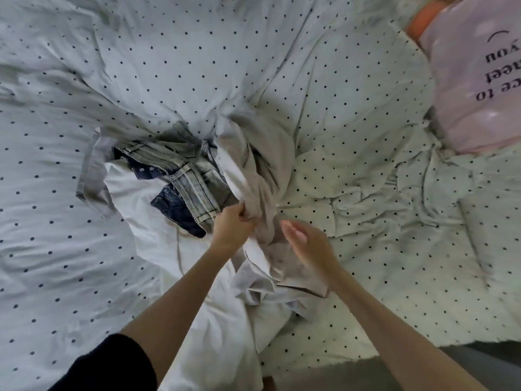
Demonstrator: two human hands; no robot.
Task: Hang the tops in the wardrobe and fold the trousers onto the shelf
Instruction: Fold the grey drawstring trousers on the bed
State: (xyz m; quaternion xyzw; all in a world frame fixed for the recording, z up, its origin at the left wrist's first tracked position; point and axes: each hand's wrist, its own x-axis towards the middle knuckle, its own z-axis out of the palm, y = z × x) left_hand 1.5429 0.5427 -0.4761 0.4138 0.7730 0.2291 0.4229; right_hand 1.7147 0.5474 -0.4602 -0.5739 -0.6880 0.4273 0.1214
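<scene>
A pile of clothes lies in the middle of the bed. My left hand grips a bunched pale beige garment and lifts it off the pile. My right hand hovers just right of that fabric with straight, blurred fingers and holds nothing. Light washed jeans with a dark blue denim piece lie crumpled to the left of the beige garment. A white garment spreads under them and toward me. A grey cloth strip sticks out at the pile's left.
The white duvet with small dark dots covers the bed all around the pile. A pink pillow with black lettering lies at the upper right, an orange object behind it. The bed's near edge runs along the bottom right.
</scene>
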